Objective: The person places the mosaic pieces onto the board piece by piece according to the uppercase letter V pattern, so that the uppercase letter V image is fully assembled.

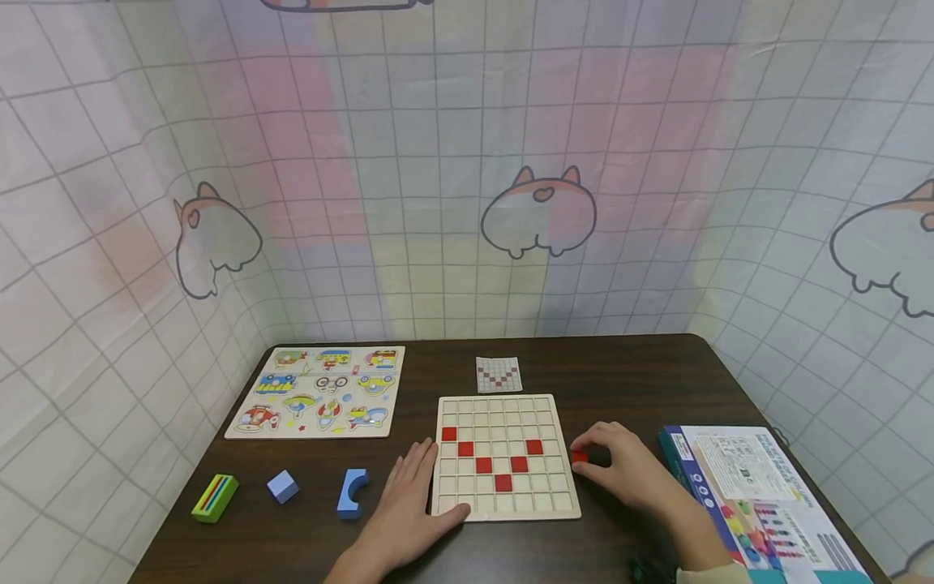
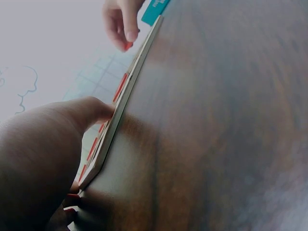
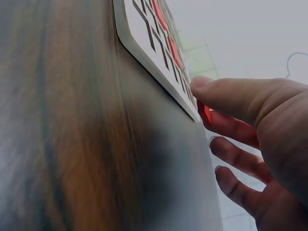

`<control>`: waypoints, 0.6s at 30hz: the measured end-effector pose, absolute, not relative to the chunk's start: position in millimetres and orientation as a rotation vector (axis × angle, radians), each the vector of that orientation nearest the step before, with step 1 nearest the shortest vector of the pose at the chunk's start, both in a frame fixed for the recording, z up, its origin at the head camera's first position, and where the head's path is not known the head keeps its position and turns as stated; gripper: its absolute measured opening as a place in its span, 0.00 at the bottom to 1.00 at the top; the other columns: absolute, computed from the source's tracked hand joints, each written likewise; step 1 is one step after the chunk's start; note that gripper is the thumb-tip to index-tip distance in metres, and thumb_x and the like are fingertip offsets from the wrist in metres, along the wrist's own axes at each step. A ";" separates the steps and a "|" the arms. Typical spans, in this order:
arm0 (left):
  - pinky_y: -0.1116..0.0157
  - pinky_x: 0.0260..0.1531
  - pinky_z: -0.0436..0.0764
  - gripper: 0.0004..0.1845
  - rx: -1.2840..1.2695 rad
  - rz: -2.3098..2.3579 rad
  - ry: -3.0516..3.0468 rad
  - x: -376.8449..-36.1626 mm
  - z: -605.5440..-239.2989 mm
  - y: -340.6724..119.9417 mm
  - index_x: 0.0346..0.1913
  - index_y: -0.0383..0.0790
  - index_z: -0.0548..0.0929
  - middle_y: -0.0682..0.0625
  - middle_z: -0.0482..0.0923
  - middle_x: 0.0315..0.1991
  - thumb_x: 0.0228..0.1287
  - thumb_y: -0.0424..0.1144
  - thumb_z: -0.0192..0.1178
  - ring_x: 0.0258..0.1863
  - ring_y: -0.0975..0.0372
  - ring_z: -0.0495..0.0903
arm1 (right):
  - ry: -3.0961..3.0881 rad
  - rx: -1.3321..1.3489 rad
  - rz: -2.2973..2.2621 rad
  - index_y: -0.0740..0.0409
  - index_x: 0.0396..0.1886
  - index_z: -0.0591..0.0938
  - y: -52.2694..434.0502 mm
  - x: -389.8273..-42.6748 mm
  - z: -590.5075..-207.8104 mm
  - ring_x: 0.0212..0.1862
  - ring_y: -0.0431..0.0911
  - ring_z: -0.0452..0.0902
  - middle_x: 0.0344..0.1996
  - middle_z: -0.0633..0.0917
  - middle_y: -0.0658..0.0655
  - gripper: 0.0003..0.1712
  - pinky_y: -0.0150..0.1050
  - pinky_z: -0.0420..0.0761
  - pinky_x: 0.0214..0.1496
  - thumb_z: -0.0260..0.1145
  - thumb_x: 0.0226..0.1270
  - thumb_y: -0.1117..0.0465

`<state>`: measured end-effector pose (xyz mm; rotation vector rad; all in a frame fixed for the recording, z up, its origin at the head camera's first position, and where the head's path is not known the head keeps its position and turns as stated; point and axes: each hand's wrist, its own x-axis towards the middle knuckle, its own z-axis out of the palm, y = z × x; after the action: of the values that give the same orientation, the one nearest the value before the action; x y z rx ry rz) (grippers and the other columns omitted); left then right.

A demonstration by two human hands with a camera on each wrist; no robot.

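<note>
The right hand (image 1: pixel 627 470) pinches a small red square tile (image 1: pixel 580 457) between thumb and fingers (image 3: pixel 226 94), just beside the right edge of the wooden grid board (image 1: pixel 503 507). In the right wrist view the red tile (image 3: pixel 207 114) sits under the thumb tip, close to the board corner (image 3: pixel 144 53). The other fingers are loosely curled below it.

The left hand (image 1: pixel 404 507) lies flat on the counter (image 1: pixel 627 373), fingers straight and together, and the thumb touches the lower left edge of the board. It holds nothing.

On the board, six red tiles (image 1: pixel 483 465) already fill cells, between the two hands. Beyond the fingertips, a small pattern card (image 1: pixel 499 375) lies on the counter. Left of the left fingers are a blue arch block (image 1: pixel 352 492), a blue cube (image 1: pixel 282 486) and a green striped block (image 1: pixel 215 497); further away is a vehicle puzzle board (image 1: pixel 319 392). Right of the right hand lies a printed box (image 1: pixel 751 495)
</note>
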<state>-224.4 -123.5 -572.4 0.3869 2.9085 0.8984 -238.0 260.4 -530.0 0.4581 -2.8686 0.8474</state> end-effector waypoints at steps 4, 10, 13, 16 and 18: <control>0.37 0.90 0.51 0.65 0.393 0.904 2.909 -224.5 -572.3 -123.9 0.90 0.43 0.59 0.45 0.55 0.91 0.61 0.81 0.67 0.92 0.46 0.50 | -2.861 0.472 0.878 0.42 0.51 0.93 254.9 -247.7 -532.8 0.58 0.45 0.83 0.48 0.89 0.38 0.13 0.59 0.87 0.69 0.82 0.70 0.52; 0.36 0.90 0.51 0.65 0.390 0.892 2.909 -225.0 -573.1 -123.4 0.90 0.44 0.59 0.46 0.55 0.91 0.61 0.82 0.66 0.92 0.46 0.50 | -2.875 0.464 0.906 0.41 0.53 0.92 251.0 -258.1 -537.8 0.60 0.47 0.83 0.50 0.90 0.40 0.13 0.61 0.86 0.71 0.81 0.72 0.51; 0.36 0.90 0.51 0.66 0.389 0.887 2.909 -225.4 -573.5 -123.4 0.90 0.44 0.59 0.46 0.55 0.91 0.61 0.82 0.66 0.92 0.46 0.50 | -2.893 0.450 0.928 0.41 0.54 0.92 249.1 -261.0 -538.4 0.62 0.49 0.83 0.52 0.90 0.41 0.13 0.63 0.84 0.72 0.80 0.73 0.50; 0.36 0.90 0.51 0.65 0.391 0.887 2.908 -225.3 -573.3 -123.6 0.90 0.44 0.59 0.46 0.55 0.91 0.61 0.82 0.66 0.92 0.46 0.50 | -2.903 0.434 0.943 0.41 0.55 0.92 246.4 -263.8 -539.3 0.64 0.50 0.83 0.54 0.90 0.42 0.13 0.65 0.82 0.74 0.79 0.74 0.49; 0.36 0.90 0.51 0.65 0.394 0.891 2.905 -225.1 -573.2 -123.7 0.90 0.44 0.59 0.46 0.55 0.91 0.61 0.81 0.66 0.92 0.46 0.50 | -2.902 0.432 0.948 0.41 0.55 0.92 244.5 -266.2 -540.5 0.64 0.51 0.83 0.54 0.90 0.43 0.13 0.65 0.82 0.74 0.79 0.74 0.50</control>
<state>-225.1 -123.7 -573.2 0.3936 2.9055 0.8913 -266.2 244.5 -540.5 0.4324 -2.9022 0.9483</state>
